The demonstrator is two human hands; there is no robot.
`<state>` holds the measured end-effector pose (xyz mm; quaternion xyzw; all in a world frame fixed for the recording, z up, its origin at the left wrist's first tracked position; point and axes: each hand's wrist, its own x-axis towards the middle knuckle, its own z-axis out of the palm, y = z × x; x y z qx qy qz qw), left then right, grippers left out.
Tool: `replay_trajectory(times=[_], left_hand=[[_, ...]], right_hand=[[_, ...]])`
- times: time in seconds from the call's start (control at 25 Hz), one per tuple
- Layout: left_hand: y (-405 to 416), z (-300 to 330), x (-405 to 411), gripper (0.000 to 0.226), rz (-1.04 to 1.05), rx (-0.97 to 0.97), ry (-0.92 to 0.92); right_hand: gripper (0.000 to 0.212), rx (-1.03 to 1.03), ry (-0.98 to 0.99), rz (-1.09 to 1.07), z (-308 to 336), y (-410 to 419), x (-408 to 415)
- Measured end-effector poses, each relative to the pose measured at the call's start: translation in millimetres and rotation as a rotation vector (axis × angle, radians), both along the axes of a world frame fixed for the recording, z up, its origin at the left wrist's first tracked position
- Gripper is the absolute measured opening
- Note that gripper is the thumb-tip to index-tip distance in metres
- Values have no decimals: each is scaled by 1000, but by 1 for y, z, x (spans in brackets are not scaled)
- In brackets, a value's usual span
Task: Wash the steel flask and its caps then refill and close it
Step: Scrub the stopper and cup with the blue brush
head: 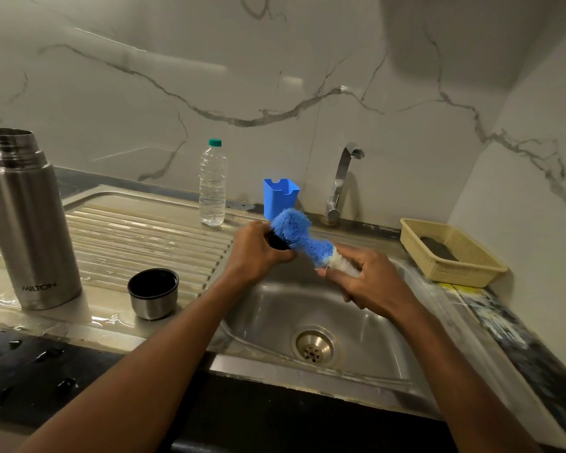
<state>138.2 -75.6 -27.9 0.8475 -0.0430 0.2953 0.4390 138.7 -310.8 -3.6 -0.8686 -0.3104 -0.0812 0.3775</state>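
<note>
The uncapped steel flask (27, 220) stands upright at the left on the wet drainboard (138, 230). Its steel cup cap (153, 294) sits mouth up beside it. Over the sink basin (366, 325), my left hand (257, 253) is closed around a small black cap (276, 241), mostly hidden by my fingers. My right hand (370, 279) holds the handle end of a blue and white bottle brush (299, 237), whose bristles press against the black cap.
A clear water bottle (212, 188) with a green lid and a blue plastic holder (280, 197) stand at the back. The tap (342, 181) is off. A cream basket (451, 253) with a dark scrub pad sits at the right. Water drops lie on the dark counter.
</note>
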Motion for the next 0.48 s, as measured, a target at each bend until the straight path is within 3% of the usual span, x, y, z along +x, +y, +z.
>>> replay_trajectory(times=[0.28,0.48], left_hand=[[2,-1,3,45,-22,-54,-20],[2,-1,3,39,-15,-89,-8]], right_hand=[[40,6,-63,-92,-2,-9,2],[37,57,17,-5,-1,0,0]])
